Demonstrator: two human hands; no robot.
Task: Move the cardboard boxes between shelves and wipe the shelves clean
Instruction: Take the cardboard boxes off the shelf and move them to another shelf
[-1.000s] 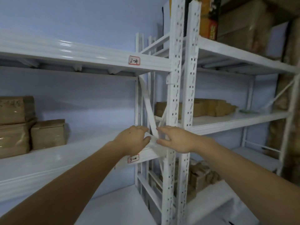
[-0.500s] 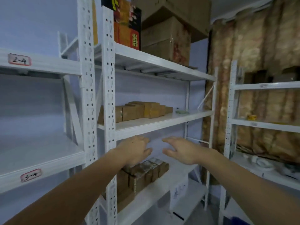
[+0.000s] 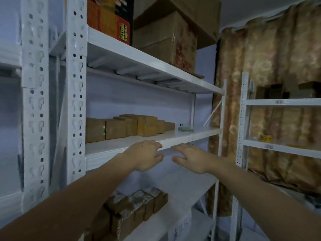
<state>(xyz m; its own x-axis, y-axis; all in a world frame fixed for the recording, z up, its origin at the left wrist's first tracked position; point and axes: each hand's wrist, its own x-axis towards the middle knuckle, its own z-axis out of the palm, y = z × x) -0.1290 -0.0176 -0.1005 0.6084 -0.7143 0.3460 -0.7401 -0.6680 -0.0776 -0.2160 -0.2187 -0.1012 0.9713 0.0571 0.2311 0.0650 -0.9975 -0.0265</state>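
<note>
A row of small brown cardboard boxes (image 3: pixel 128 126) stands at the back left of the white middle shelf (image 3: pixel 182 138). A green cloth (image 3: pixel 185 128) lies on the same shelf, right of the boxes. My left hand (image 3: pixel 146 156) hovers at the shelf's front edge, fingers loosely curled and holding nothing. Beside it, my right hand (image 3: pixel 192 158) is stretched out flat and empty, just below the shelf edge. More taped boxes (image 3: pixel 137 204) sit on the lower shelf (image 3: pixel 189 193) under my arms.
Large cardboard boxes (image 3: pixel 165 33) and a red-orange printed box (image 3: pixel 109 18) fill the top shelf. White perforated uprights (image 3: pixel 76 94) stand at left. Another white rack (image 3: pixel 278 148) at right holds a yellow tape roll (image 3: pixel 265 137), with a brown curtain (image 3: pixel 271 66) behind it.
The view has swung right, from the left rack to this one. Both hands have left the upright's brace and risen to the middle shelf's front edge.
</note>
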